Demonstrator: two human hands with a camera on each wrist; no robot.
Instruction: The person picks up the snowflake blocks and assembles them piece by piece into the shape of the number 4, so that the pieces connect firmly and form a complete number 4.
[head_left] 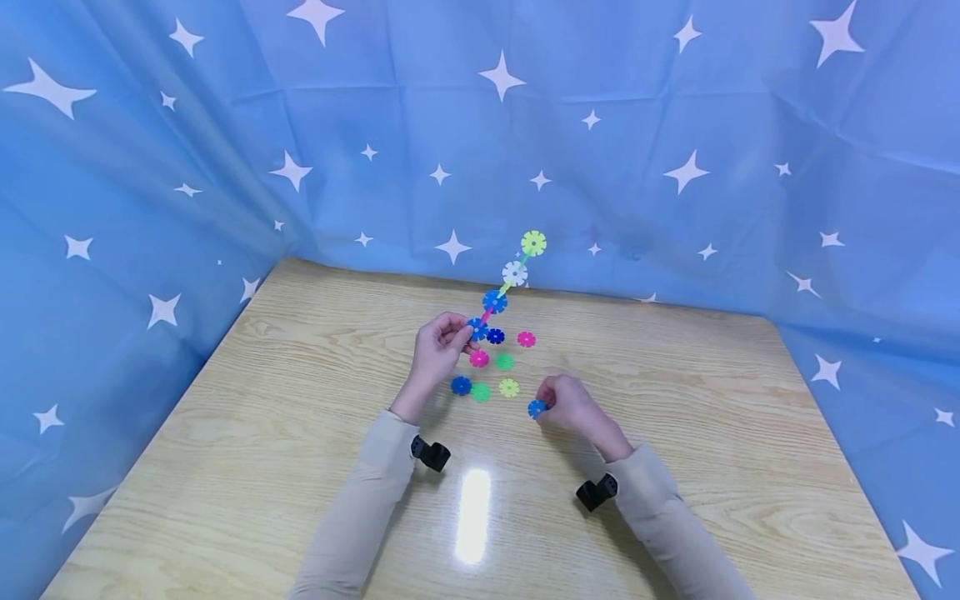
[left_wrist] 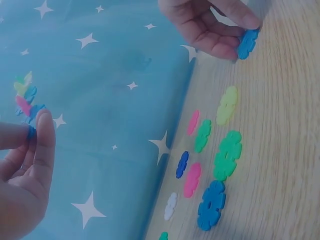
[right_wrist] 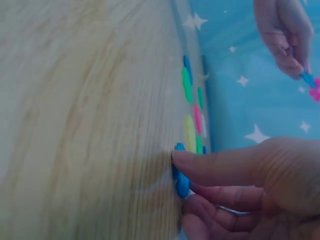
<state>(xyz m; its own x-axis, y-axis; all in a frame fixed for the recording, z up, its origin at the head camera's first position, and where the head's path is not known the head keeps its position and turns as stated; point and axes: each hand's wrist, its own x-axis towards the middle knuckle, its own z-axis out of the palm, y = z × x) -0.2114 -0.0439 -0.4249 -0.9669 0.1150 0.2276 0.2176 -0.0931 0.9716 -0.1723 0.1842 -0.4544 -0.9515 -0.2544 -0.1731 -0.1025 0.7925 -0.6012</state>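
My left hand (head_left: 437, 348) pinches the blue end disc of a chain of slotted flower-shaped plastic discs, held up over the table. From that end the chain slants up and away through a pink piece, another blue disc (head_left: 495, 302), a yellow-green piece, a white disc (head_left: 515, 273) and a green piece to a yellow-green disc (head_left: 533, 243) at its tip. Lower and to the right, my right hand (head_left: 573, 406) holds a single blue disc (right_wrist: 181, 172) between thumb and fingers, close over the tabletop. In the left wrist view this blue disc (left_wrist: 247, 43) is tilted on edge.
Several loose discs lie between the hands: a yellow-green one (head_left: 509, 387), green ones (head_left: 481, 392), pink ones (head_left: 527, 339), a blue one (head_left: 461, 385) and a dark blue one (head_left: 496, 336). A starred blue curtain (head_left: 630, 208) hangs behind the wooden table (head_left: 262, 417).
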